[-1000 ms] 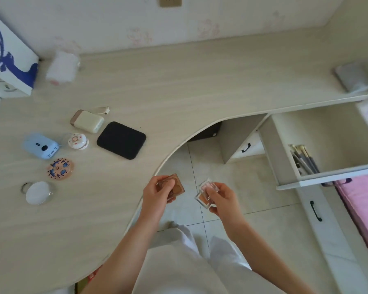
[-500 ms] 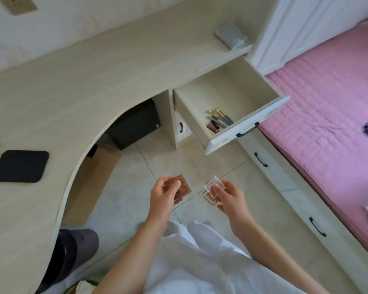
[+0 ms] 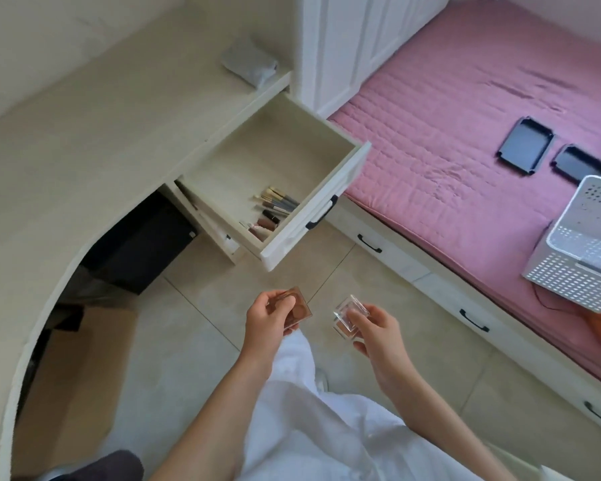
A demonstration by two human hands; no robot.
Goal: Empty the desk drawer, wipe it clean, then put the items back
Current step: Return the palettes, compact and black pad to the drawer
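Cream-white, the open wooden desk drawer [image 3: 275, 175] hangs pulled out from under the desk [image 3: 84, 133], with makeup brushes and tubes [image 3: 271, 213] bunched in its front corner. Below the drawer, over the floor tiles, the left hand [image 3: 268, 317] pinches a brown square compact [image 3: 297, 307], and the right hand [image 3: 379, 331] grips a clear square case [image 3: 347, 314]. If these are going back, I'd lay each flat on the bare drawer floor, away from the brushes. Beyond the drawer lies the pink mattress [image 3: 465, 116].

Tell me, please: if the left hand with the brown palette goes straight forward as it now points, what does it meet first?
Probably the open drawer's front panel; the left hand points there, though depth is unclear.
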